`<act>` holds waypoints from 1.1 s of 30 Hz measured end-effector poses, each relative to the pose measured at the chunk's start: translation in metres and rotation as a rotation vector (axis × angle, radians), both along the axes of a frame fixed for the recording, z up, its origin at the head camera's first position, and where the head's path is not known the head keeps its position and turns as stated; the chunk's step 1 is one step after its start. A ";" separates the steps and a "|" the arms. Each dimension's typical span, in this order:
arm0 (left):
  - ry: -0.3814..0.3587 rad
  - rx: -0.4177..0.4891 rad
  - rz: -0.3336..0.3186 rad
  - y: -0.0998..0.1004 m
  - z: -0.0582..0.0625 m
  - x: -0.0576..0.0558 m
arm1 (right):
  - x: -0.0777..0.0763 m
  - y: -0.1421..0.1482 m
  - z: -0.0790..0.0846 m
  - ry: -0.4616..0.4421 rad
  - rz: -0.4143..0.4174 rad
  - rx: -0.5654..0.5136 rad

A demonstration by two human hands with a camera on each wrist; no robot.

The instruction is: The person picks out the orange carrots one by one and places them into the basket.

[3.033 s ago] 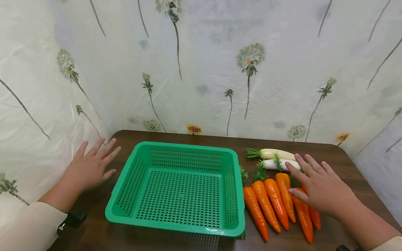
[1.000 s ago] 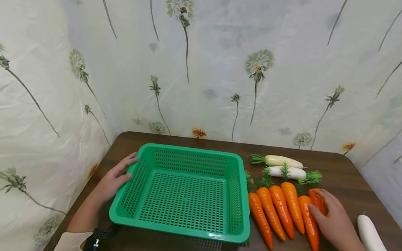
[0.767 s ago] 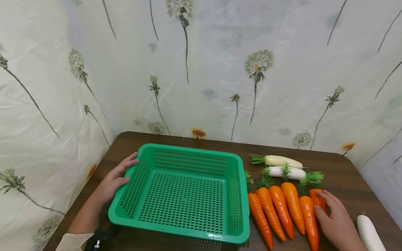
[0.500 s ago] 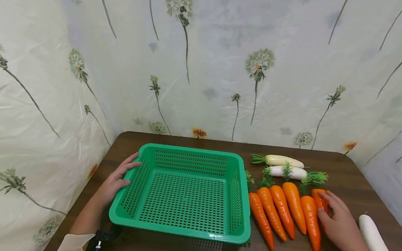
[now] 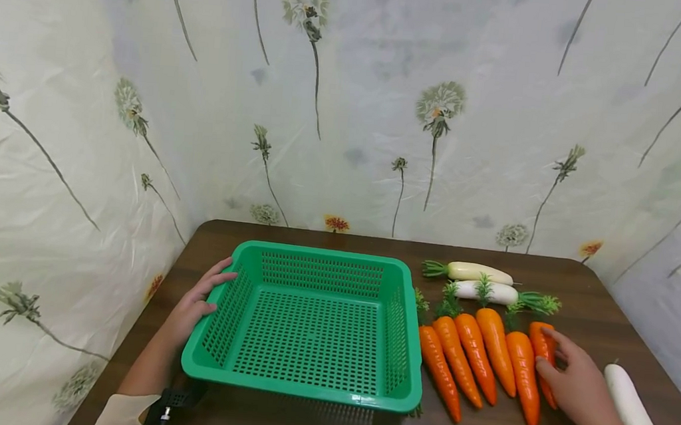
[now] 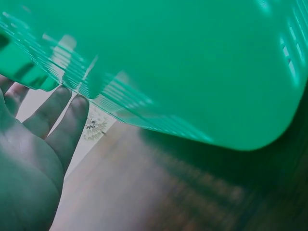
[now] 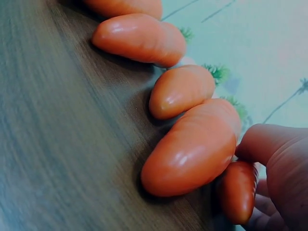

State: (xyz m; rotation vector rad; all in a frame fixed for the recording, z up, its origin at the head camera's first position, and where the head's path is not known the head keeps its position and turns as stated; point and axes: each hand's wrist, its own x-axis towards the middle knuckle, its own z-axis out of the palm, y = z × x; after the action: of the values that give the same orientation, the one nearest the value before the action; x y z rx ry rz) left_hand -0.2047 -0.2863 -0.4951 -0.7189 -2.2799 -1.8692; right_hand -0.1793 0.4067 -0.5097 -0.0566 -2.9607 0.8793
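Note:
A green plastic basket (image 5: 302, 391) with slotted walls stands on the brown table with nothing inside. My left hand (image 5: 188, 310) touches its left rim with extended fingers; in the left wrist view those fingers (image 6: 72, 115) meet the basket's outer side. To the basket's right, several glossy carrots (image 5: 475, 360) lie side by side in a row. My right hand (image 5: 576, 378) holds the rightmost carrot (image 5: 542, 345), thumb on its left side and fingers on the right. In the right wrist view that carrot (image 7: 239, 192) sits beside the thumb, beyond a larger carrot (image 7: 192, 149).
Two white radishes, a cream one (image 5: 480, 273) and a whiter one (image 5: 487, 292), lie behind the carrots. A third white radish (image 5: 637, 412) lies at the right table edge, near my right forearm. Flower-patterned sheeting (image 5: 355, 107) encloses the table's back and sides.
Both hands were spread above the table; the left has come to the basket's rim, the right down onto the rightmost carrot. That carrot has shifted slightly right, apart from its neighbour.

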 end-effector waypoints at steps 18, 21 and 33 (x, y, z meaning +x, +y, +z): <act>0.012 0.063 -0.042 0.000 -0.007 -0.002 | 0.002 0.000 0.006 -0.077 -0.105 -0.013; 0.012 0.072 -0.048 0.001 -0.007 -0.002 | 0.003 0.000 0.005 -0.064 -0.119 -0.028; 0.000 0.087 -0.044 0.001 -0.006 -0.001 | 0.004 -0.005 0.009 -0.034 -0.171 -0.079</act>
State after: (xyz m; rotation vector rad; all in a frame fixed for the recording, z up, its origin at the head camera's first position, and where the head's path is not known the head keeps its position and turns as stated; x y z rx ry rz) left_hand -0.2057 -0.2851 -0.5009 -0.7626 -2.1847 -1.9735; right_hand -0.1754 0.4021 -0.5011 -0.3251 -2.8966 0.9794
